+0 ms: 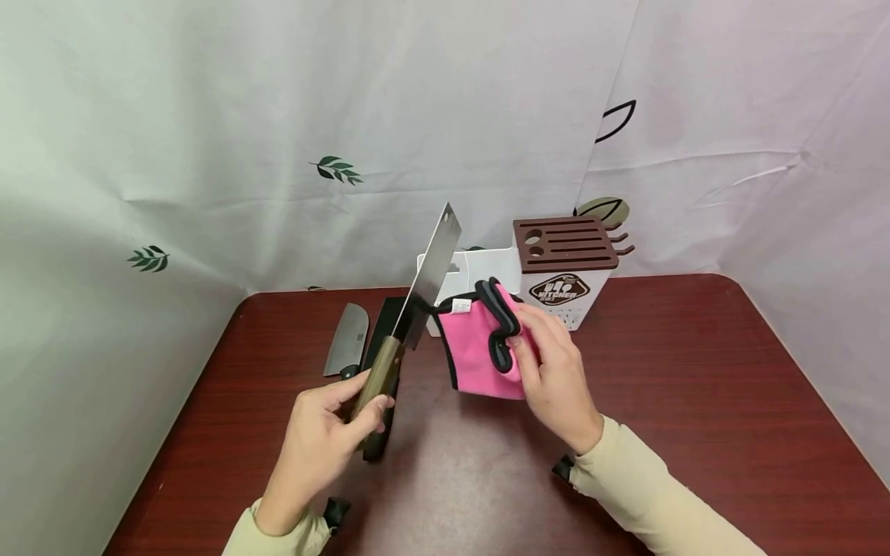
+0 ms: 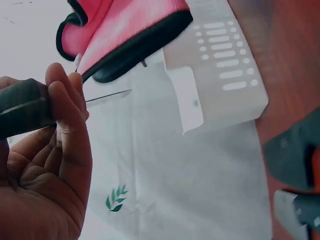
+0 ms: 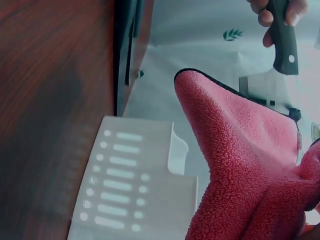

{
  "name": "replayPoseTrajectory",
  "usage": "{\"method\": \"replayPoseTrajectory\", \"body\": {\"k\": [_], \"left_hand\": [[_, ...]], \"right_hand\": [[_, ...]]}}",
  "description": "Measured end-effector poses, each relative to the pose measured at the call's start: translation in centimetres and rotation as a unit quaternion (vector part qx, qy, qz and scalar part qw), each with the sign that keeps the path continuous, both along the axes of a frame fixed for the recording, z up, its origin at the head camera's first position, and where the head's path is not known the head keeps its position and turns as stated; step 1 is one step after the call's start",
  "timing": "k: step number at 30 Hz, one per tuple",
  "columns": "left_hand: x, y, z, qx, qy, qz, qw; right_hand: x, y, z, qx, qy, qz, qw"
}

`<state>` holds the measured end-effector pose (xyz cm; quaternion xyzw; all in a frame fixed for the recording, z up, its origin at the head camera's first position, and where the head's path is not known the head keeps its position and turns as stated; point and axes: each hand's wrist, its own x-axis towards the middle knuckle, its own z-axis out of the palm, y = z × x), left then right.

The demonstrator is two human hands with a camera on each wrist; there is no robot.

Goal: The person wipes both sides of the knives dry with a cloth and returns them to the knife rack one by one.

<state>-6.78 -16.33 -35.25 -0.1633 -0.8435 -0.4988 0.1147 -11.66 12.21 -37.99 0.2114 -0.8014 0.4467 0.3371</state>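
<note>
In the head view my left hand [image 1: 323, 432] grips the handle of a cleaver [image 1: 434, 259], its broad blade pointing up and away. The left wrist view shows the fingers around the dark handle [image 2: 25, 107]. My right hand [image 1: 552, 367] pinches a folded pink cloth [image 1: 476, 351] with black edging and a white tag, beside the lower part of the blade. In the right wrist view the fleecy cloth [image 3: 240, 165] hides most of that hand. Whether cloth and blade touch, I cannot tell.
Behind the cloth stands a white knife holder [image 1: 584, 297] with a slotted brown top and side hooks. Another knife [image 1: 349, 340] lies on the reddish-brown table [image 1: 695, 401] at the left. Beside it is a long black item [image 1: 378, 444], partly hidden. White curtains [image 1: 445, 93] surround the table.
</note>
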Motion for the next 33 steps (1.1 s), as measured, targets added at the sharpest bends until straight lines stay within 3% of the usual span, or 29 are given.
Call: {"method": "replayPoseTrajectory", "body": {"k": [7, 13, 20, 27, 30, 33], "left_hand": [[-1.2, -0.6, 2.2, -0.089, 0.032, 0.009, 0.9955], [-2.8, -1.6, 4.5, -0.132, 0.031, 0.01, 0.9908], [-4.5, -2.5, 6.7, -0.185, 0.069, 0.005, 0.9803], [-5.6, -2.9, 8.5, -0.216, 0.13, 0.015, 0.9676], [-6.1, -3.0, 9.3, -0.219, 0.13, 0.017, 0.9669], [-6.6, -3.1, 9.9, -0.208, 0.108, 0.015, 0.9721]], "right_hand": [[0.3, 2.2, 0.1, -0.005, 0.008, -0.022, 0.9997], [0.7, 3.9, 0.0, -0.002, 0.012, -0.038, 0.9992], [1.0, 6.1, 0.1, 0.0, 0.009, -0.067, 0.9977], [1.4, 7.3, 0.5, -0.012, -0.007, -0.088, 0.9961], [1.6, 7.7, 0.6, -0.011, -0.014, -0.093, 0.9955], [1.9, 8.2, 0.5, -0.008, -0.018, -0.097, 0.9951]]}}
